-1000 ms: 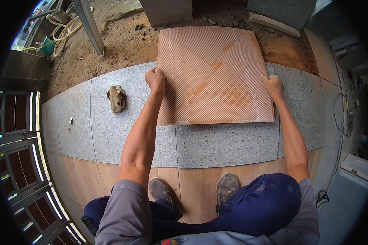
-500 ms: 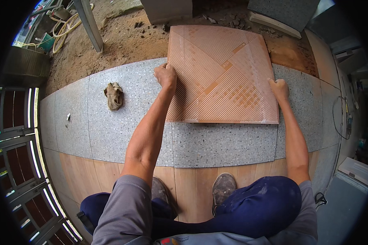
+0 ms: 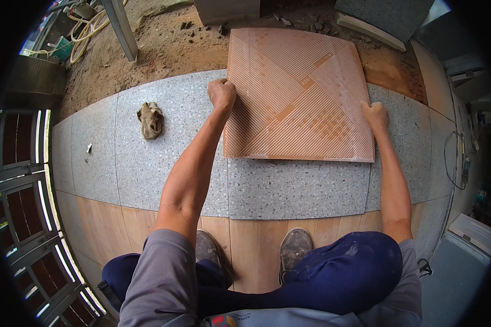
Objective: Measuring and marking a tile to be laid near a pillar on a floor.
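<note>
Ribbed orange-brown tile at upper center of the frame, seen against speckled gray floor tiles along its lower part and bare soil at its top. Clamped on the left edge with the left hand and on the right edge with the right hand, well apart. Left of center, a crumpled, dirty cloth on the gray surface. Toward the bottom, dusty shoes on wood-patterned flooring; at upper left, a pale coiled hose.
</note>
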Motion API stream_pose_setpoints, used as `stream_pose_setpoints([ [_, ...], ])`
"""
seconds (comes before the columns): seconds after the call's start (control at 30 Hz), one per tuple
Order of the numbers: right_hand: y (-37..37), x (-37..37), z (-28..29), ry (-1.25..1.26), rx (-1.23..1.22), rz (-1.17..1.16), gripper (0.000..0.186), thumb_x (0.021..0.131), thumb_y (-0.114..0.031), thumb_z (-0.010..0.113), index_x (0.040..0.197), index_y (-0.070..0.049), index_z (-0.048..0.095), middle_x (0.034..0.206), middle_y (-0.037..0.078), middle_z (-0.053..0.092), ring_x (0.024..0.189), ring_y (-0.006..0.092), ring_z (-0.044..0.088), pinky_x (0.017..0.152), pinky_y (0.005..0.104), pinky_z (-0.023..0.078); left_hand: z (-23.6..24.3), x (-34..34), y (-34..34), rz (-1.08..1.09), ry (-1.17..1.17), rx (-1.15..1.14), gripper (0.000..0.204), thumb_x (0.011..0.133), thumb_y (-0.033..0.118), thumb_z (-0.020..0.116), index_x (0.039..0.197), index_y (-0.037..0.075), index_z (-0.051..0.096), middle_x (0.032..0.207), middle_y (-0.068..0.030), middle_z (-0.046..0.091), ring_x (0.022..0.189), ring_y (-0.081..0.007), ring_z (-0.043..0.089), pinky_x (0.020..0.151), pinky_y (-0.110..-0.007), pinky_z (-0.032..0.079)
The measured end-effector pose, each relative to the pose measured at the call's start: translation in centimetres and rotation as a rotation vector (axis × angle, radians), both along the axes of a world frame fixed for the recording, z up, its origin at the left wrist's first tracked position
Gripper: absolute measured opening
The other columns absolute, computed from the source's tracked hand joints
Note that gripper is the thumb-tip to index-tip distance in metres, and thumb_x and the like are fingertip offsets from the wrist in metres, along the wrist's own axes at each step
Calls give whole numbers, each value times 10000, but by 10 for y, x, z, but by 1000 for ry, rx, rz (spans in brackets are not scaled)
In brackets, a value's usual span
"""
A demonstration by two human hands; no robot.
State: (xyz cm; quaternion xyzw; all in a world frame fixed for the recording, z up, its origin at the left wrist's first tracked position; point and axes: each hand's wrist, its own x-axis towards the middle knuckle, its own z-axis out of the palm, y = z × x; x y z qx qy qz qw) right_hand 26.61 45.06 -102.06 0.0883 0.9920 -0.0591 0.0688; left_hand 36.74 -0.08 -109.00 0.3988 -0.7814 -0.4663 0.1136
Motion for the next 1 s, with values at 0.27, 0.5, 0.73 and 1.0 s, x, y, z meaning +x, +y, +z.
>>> stream_pose_setpoints([
  [0.27,9,0,-10,85,-76,50,500,837,-439,676,780,55,716,774,265,686,703,361,682,680,482,502,0,8,-31,-132,-36,73,228,808,126,640,943,35,798,874,-190,758,843,-304,746,803,-399,563],
  [0.5,26,38,-15,102,-137,62,461,859,-418,661,883,36,738,919,274,715,868,418,712,762,485,532,3,40,-41,-189,-231,18,207,821,126,713,967,-5,780,871,-119,749,739,-204,710,659,-328,593],
  [0.73,64,142,-4,168,-200,257,489,917,-421,668,930,68,678,873,236,649,814,387,615,763,461,490,10,82,-13,-184,-192,38,215,782,130,639,886,28,798,788,-199,742,741,-282,747,725,-391,576],
  [1.0,90,192,-9,134,-324,267,539,814,-381,795,1138,32,672,980,158,612,842,286,559,781,398,480,-1,97,-6,-212,-152,55,245,801,143,714,987,-1,783,870,-161,750,778,-247,729,699,-355,582],
])
